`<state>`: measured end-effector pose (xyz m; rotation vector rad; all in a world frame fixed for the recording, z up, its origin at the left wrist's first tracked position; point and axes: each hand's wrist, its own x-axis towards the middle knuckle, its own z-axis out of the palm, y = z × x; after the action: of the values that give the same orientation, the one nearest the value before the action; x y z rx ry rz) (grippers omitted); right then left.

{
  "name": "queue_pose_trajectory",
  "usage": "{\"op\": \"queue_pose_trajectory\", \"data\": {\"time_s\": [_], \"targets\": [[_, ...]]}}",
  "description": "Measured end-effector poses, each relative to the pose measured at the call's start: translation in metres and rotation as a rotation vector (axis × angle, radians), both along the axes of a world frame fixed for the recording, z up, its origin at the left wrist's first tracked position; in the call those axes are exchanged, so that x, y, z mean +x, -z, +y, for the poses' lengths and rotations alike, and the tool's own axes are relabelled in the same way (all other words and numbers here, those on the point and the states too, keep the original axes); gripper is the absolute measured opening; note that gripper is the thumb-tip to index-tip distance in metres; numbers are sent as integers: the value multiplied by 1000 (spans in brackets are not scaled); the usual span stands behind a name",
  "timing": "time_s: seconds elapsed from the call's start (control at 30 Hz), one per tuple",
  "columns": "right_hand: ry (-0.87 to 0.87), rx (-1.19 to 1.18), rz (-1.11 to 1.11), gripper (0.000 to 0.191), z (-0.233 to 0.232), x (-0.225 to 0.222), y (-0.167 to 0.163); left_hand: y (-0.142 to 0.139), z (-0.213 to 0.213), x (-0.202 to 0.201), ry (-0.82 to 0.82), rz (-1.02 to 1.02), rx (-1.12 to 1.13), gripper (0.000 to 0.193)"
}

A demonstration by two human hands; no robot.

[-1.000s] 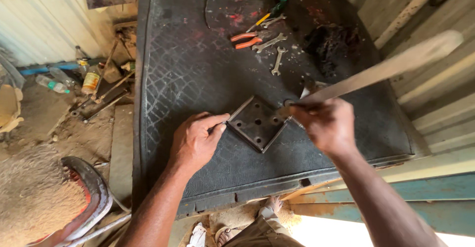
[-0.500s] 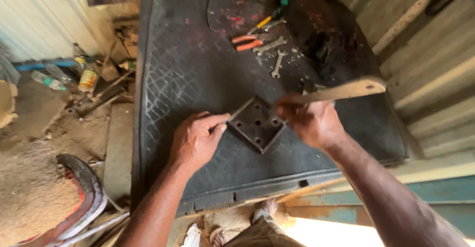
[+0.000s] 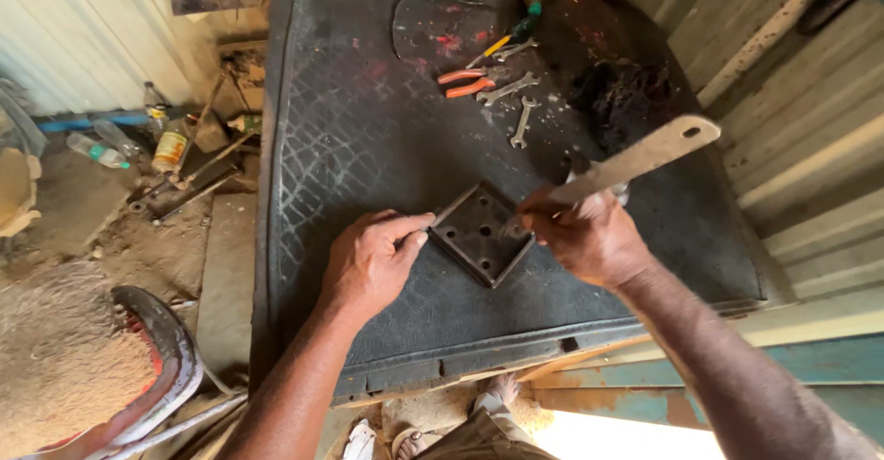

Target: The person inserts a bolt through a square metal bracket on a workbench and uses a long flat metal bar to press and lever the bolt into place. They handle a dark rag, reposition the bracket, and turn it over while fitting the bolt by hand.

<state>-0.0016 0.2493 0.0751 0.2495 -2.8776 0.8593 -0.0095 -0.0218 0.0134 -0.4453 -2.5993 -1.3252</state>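
Observation:
A square dark metal plate (image 3: pixel 481 233) with several holes lies on a black rubber mat (image 3: pixel 368 128) covering the table. My left hand (image 3: pixel 373 262) rests at the plate's left corner, thumb and fingers pinched against its edge. My right hand (image 3: pixel 589 237) touches the plate's right side and grips a long flat metal strip (image 3: pixel 635 158) with a hole near its far end; the strip angles up and to the right.
Orange-handled pliers (image 3: pixel 466 81), two spanners (image 3: pixel 516 101) and a green-and-yellow screwdriver (image 3: pixel 512 36) lie farther back on the mat. Corrugated sheet walls stand left and right. Bottles (image 3: pixel 170 147) and scrap lie on the dirt floor at left, a curved tyre piece (image 3: pixel 166 359) at lower left.
The flat strip in my right hand has swung lower, then up again, while the hand stayed at the plate's right edge. My left hand stayed at the plate's left corner.

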Motion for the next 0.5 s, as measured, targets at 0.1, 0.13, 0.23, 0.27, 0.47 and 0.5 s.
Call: {"op": "queue_pose_trajectory", "data": {"time_s": [0.1, 0.13, 0.23, 0.27, 0.47, 0.5], "targets": [[90, -61, -55, 14, 2, 4, 1, 0, 0, 1, 1, 80, -40, 22], [80, 26, 48, 14, 2, 5, 2, 0, 1, 1, 0, 32, -26, 23], [68, -72, 29, 14, 2, 11, 6, 1, 1, 2, -2, -37, -2, 24], [67, -163, -30, 14, 2, 12, 8, 0, 1, 1, 2, -23, -2, 24], [208, -134, -8, 15, 6, 15, 12, 0, 0, 3, -8, 17, -33, 24], [131, -203, -29, 16, 6, 16, 12, 0, 0, 3, -5, 28, -24, 23]]}}
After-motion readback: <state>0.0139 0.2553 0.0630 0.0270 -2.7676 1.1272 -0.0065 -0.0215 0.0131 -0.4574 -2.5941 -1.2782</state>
